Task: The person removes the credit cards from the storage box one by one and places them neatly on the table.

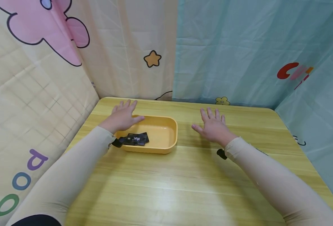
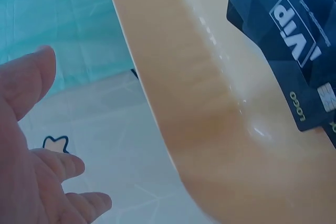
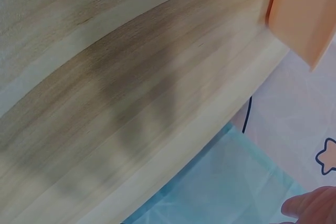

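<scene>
Over the left end of a yellow-orange plastic tray (image 1: pixel 170 135), my left hand (image 1: pixel 122 117) is held palm down with fingers spread, holding nothing. Inside the tray lie overlapping black cards; the top card (image 1: pixel 136 139) is printed "Vip". That same card (image 2: pixel 299 40) shows up close in the left wrist view, with a chip and the word "LOGO". Well to the right of the tray, my right hand (image 1: pixel 214 128) hovers above the table with spread, straight fingers and nothing in it. Only some fingertips (image 3: pixel 310 205) of it enter the right wrist view.
The wooden table (image 1: pixel 161 185) has a raised back edge against hanging curtains, a beige one (image 1: pixel 127 47) on the left and a light blue one (image 1: pixel 240 47) on the right. Patterned cloth also hangs along both sides. A dark strap piece sits at each wrist.
</scene>
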A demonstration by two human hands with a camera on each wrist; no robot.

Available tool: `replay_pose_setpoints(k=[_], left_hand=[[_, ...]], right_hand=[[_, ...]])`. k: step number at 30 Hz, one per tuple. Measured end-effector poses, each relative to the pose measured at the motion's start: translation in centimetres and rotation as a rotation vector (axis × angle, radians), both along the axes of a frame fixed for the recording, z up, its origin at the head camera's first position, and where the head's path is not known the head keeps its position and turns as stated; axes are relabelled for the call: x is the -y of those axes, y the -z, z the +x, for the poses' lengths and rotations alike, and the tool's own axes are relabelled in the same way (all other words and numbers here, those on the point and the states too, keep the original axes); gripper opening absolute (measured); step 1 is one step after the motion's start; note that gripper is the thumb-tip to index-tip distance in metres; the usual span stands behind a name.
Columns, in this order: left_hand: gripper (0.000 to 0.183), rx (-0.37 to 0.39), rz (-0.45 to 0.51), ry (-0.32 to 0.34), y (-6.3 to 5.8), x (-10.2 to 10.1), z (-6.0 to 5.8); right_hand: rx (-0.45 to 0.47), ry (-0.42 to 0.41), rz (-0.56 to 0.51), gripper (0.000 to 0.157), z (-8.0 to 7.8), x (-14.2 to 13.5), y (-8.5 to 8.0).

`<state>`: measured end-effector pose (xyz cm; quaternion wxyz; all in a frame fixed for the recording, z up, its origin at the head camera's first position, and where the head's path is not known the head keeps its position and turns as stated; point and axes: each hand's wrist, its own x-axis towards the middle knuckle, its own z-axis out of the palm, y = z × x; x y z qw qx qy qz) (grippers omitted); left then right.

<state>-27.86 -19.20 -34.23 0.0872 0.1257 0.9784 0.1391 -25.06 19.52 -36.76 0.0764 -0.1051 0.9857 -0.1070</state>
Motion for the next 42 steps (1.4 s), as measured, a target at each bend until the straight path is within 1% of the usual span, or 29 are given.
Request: replay_pose_setpoints(k=[5,10,14,17,19,25,27,30,36,42], left_hand=[[0.093,0.021,0.039,0.007,0.3,1.4,-0.1],[0.085,0.038,0.086,0.013,1.1,2.7,-0.4],[0.084,0.087,0.152,0.017,1.7,3.9,-0.7],[0.085,0.128,0.197,0.007,1.9,4.5,-0.8],[0.085,0.146,0.21,-0.001,2.0,4.8,-0.8],[0.073,0.16,0.231,-0.019,2.8,5.7,-1.0],[0.072,0.167,0.249,-0.019,3.1,6.0,-1.0],[0.071,0.189,0.298,-0.02,3.7,6.5,-1.1],[0.067,0.227,0.415,0.003,5.1,7.2,-1.2],[0.067,0.265,0.503,0.008,5.9,7.5,-1.3]], right_hand=[[-0.001,-0.012,-0.004,0.097,-0.2,0.0,0.3],[-0.008,-0.024,-0.007,0.096,-0.4,0.1,0.5],[-0.014,-0.038,-0.01,0.097,-0.6,0.3,0.8],[-0.012,-0.048,-0.016,0.097,-0.7,0.4,0.8],[-0.011,-0.053,-0.02,0.096,-0.7,0.5,0.8],[-0.021,-0.071,-0.031,0.094,-0.7,1.0,0.4],[-0.031,-0.08,-0.039,0.093,-0.6,1.2,0.2],[-0.047,-0.1,-0.051,0.092,-0.6,1.6,0.1],[-0.064,-0.146,-0.098,0.09,-0.5,2.9,-0.3],[-0.067,-0.217,-0.173,0.086,-0.4,4.5,-1.1]])
